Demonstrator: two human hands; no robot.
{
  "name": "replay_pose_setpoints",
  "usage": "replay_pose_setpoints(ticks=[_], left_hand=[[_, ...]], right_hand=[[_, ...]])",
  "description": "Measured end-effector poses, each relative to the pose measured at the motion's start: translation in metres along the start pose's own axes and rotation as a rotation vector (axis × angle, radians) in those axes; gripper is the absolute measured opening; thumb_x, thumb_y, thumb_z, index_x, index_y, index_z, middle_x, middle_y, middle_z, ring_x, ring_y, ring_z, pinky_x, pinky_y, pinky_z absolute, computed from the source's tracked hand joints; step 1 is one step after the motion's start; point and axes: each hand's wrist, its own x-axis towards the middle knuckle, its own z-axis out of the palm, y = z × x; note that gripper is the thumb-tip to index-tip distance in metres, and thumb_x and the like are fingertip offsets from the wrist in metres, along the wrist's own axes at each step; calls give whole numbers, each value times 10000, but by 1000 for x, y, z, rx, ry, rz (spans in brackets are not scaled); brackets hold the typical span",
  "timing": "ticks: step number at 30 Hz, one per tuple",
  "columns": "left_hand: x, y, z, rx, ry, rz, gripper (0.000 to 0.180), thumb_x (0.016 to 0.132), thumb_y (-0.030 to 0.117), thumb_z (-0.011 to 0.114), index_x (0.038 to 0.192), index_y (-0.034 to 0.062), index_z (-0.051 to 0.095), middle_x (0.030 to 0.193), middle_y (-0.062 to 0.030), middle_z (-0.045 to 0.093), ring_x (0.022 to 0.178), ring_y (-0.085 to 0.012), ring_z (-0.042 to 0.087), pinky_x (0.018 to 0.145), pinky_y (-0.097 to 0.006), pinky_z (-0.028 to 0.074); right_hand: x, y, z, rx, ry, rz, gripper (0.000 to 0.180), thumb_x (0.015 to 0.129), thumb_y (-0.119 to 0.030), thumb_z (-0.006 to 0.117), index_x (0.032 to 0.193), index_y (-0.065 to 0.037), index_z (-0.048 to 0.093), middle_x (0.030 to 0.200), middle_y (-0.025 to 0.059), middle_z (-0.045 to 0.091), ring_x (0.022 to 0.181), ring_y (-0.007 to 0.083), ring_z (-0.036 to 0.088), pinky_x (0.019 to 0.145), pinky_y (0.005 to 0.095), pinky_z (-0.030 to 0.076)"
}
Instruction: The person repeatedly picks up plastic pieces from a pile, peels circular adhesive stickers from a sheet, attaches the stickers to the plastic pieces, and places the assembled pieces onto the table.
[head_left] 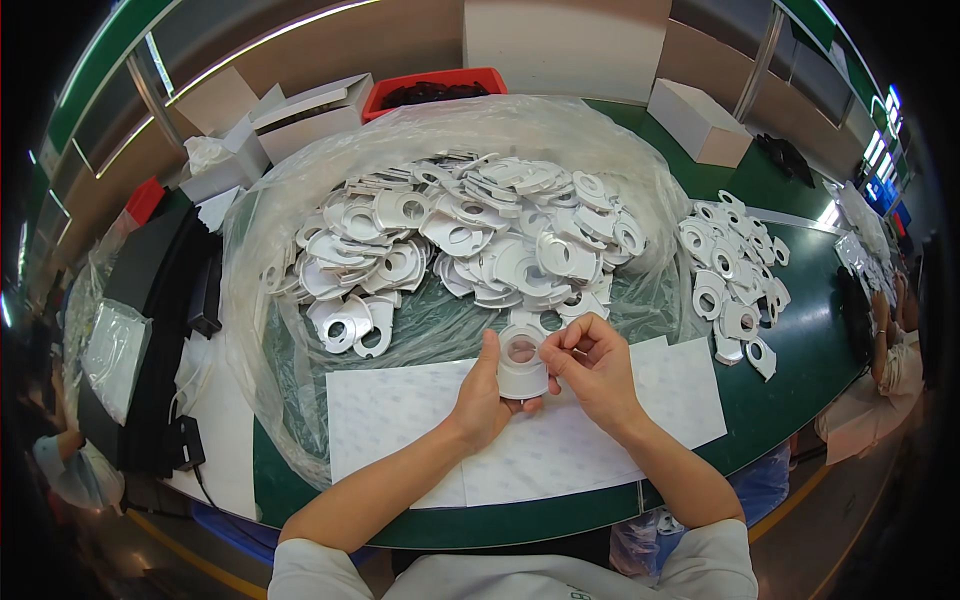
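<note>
Above white sheets [400, 420] on the green table, my left hand [483, 398] is closed around the left side and underside of a white plastic part [522, 382] with a round hole. From the right, my right hand [592, 368] meets the same part at its edge, thumb and forefinger pinched together close to the hole. Whether something tiny sits in that pinch cannot be made out. Just beyond my hands lies a large heap of similar white parts [520, 265] on a clear plastic bag [440, 335].
A second pile of white parts [740, 322] lies to the right. At the back stand a red bin [372, 102] with dark contents and a white box [698, 125]. Black cases [140, 300] line the left side. Other people are at both edges, one with a pale sleeve [885, 395].
</note>
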Motion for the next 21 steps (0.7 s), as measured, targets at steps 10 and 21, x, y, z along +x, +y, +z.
replay_pose_setpoints(ticks=[10,21], left_hand=[[-1,1,2,54,-16,44,526,964,527,310,1142,66,490,912,-58,582,782,-118,563,545,-245,401],[-1,-4,-5,82,19,38,274,954,288,459,1141,88,476,942,-48,566,742,-126,554,551,-256,427]], right_hand=[[-1,3,0,-10,0,-25,211,832,-6,645,796,-39,439,850,95,625,574,83,549,501,204,457],[2,-2,-5,-949,0,-868,229,691,25,686,898,-28,603,816,65,626,739,235,572,661,330,476]])
